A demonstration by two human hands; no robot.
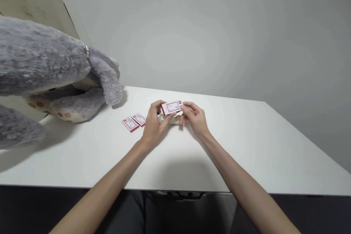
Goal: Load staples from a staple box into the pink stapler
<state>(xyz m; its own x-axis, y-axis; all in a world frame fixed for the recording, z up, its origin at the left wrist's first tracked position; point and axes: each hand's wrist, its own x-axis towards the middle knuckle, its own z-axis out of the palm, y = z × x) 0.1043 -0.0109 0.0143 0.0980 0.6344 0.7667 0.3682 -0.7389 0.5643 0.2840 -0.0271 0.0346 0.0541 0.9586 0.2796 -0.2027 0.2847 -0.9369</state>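
A small white cardboard box with a red border and red edges (172, 107) is held up over the table, its printed face tilted toward me. My left hand (154, 124) grips its left end between thumb and fingers. At the right end, my right hand (196, 119) has its thumb and bent fingers closed on the box's corner. Partly hidden beneath the box and my hands is a beige, rounded object (175, 120), whose kind I cannot make out. Two similar boxes, one farther left (130, 124) and one nearer my left hand (139, 119), lie side by side on the table.
The white table (241, 146) reaches to a grey wall (192, 36) behind. A large grey plush toy (79, 102) takes up the left side, its limbs hanging over the tabletop. Under the front edge, a dark handle (186, 195) shows.
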